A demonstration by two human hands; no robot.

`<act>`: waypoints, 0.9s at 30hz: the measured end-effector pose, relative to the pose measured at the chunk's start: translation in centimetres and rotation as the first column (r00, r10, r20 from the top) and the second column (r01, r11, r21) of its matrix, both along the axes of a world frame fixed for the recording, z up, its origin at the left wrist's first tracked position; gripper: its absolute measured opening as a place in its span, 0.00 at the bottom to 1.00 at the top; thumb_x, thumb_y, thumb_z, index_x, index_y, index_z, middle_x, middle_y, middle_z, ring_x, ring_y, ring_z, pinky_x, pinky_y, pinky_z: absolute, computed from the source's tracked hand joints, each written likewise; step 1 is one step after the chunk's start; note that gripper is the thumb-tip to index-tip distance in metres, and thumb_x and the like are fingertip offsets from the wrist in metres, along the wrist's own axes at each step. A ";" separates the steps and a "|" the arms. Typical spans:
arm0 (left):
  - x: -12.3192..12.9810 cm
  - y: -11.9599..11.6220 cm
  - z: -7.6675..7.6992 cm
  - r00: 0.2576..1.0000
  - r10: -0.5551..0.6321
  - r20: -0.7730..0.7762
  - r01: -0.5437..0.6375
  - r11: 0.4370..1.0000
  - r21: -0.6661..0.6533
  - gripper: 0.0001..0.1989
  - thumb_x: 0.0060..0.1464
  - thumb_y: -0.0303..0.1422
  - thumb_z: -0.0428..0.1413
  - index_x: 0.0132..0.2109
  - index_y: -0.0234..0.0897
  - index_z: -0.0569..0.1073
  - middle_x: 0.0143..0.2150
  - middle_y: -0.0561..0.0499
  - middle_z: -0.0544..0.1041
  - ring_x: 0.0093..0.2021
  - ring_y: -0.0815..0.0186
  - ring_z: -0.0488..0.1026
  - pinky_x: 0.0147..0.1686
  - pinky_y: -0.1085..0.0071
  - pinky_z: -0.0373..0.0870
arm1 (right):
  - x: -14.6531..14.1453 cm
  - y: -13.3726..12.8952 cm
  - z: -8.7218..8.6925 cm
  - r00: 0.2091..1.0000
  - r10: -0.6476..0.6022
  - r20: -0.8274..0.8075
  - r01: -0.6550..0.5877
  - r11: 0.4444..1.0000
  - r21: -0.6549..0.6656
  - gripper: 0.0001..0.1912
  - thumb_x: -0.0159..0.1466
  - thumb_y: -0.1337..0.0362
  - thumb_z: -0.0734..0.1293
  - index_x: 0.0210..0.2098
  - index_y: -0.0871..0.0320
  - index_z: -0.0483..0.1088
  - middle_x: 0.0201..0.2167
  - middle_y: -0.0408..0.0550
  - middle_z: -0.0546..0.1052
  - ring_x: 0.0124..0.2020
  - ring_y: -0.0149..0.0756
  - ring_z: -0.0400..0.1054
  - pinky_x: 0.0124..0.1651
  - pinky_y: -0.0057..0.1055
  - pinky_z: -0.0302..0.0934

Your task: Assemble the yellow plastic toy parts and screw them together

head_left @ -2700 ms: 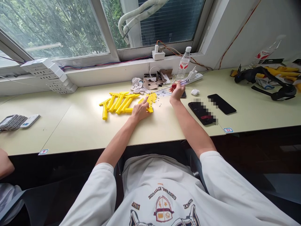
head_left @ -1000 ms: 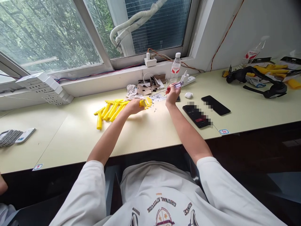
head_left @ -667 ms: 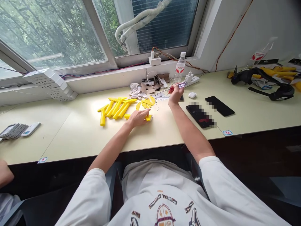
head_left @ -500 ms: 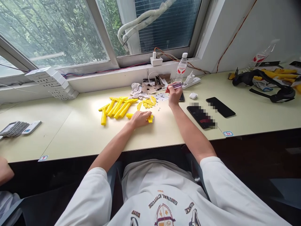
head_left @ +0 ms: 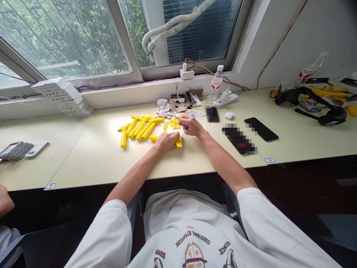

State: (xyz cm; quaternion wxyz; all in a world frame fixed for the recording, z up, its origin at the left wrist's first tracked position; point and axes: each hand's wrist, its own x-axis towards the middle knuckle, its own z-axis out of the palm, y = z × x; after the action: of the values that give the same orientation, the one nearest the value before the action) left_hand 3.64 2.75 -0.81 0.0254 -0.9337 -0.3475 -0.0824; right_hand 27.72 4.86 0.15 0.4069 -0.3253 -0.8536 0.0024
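Firmly, left hand [head_left: 166,142] pins yellow plastic bar [head_left: 179,142] (glossy); right hand [head_left: 192,125] holds screwdriver [head_left: 185,126].

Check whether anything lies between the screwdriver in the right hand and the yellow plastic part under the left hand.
Nothing visible does: only bare desktop separates the small screwdriver in the right hand from the yellow plastic part under the left hand.
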 end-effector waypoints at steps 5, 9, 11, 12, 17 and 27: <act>0.0 -0.1 0.0 1.000 0.011 0.012 -0.011 1.000 -0.005 0.20 0.54 0.32 0.60 0.55 0.44 0.74 0.50 0.46 0.85 0.44 0.51 0.83 0.34 0.62 0.69 | 0.6 -0.7 0.8 0.998 -0.027 -0.060 0.028 1.000 0.014 0.16 0.52 0.76 0.65 0.38 0.54 0.72 0.42 0.50 0.79 0.41 0.45 0.73 0.42 0.36 0.65; 0.1 -0.2 0.0 1.000 0.007 0.030 -0.007 1.000 -0.001 0.19 0.54 0.31 0.59 0.54 0.44 0.74 0.49 0.46 0.85 0.44 0.51 0.84 0.35 0.62 0.70 | 1.4 -0.9 1.2 0.974 -0.022 -0.227 0.018 1.000 -0.018 0.15 0.49 0.75 0.65 0.35 0.54 0.72 0.38 0.48 0.78 0.38 0.43 0.72 0.42 0.38 0.65; 0.1 -0.2 -0.1 0.999 -0.003 0.040 0.003 1.000 0.010 0.19 0.54 0.31 0.59 0.53 0.44 0.75 0.48 0.46 0.86 0.43 0.51 0.84 0.34 0.62 0.70 | 1.5 -1.0 1.5 0.940 -0.032 -0.339 0.018 0.999 -0.045 0.14 0.48 0.74 0.65 0.32 0.53 0.72 0.35 0.46 0.77 0.37 0.43 0.72 0.43 0.40 0.66; 0.1 -0.2 -0.1 0.999 -0.007 0.045 0.007 1.000 0.016 0.18 0.54 0.31 0.60 0.53 0.43 0.75 0.47 0.46 0.86 0.43 0.51 0.84 0.33 0.63 0.70 | 1.5 -1.0 1.7 0.913 -0.046 -0.406 0.022 0.998 -0.062 0.13 0.48 0.74 0.65 0.31 0.52 0.72 0.34 0.46 0.77 0.37 0.44 0.71 0.43 0.41 0.67; -0.1 -0.1 -0.6 0.997 -0.023 0.073 0.020 0.998 0.053 0.12 0.56 0.32 0.59 0.48 0.42 0.77 0.43 0.46 0.86 0.39 0.54 0.83 0.31 0.65 0.68 | 1.6 -0.8 3.0 0.582 -0.132 -0.803 0.020 0.989 -0.148 0.09 0.49 0.68 0.69 0.30 0.51 0.69 0.32 0.45 0.75 0.35 0.43 0.71 0.36 0.41 0.69; -0.5 0.8 -2.4 0.980 -0.159 0.122 0.148 0.984 0.101 0.08 0.55 0.33 0.59 0.43 0.40 0.80 0.37 0.46 0.86 0.36 0.58 0.83 0.32 0.67 0.70 | 4.5 0.3 3.7 0.347 -0.320 -0.882 -0.193 0.895 -0.401 0.23 0.55 0.56 0.75 0.47 0.48 0.64 0.27 0.37 0.72 0.21 0.31 0.59 0.16 0.26 0.47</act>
State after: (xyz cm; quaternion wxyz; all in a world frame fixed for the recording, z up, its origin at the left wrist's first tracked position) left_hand 3.11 3.53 -3.24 0.0392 -0.9482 -0.2711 -0.1606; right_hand 32.20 5.17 3.86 0.7346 -0.3812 -0.4281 0.3631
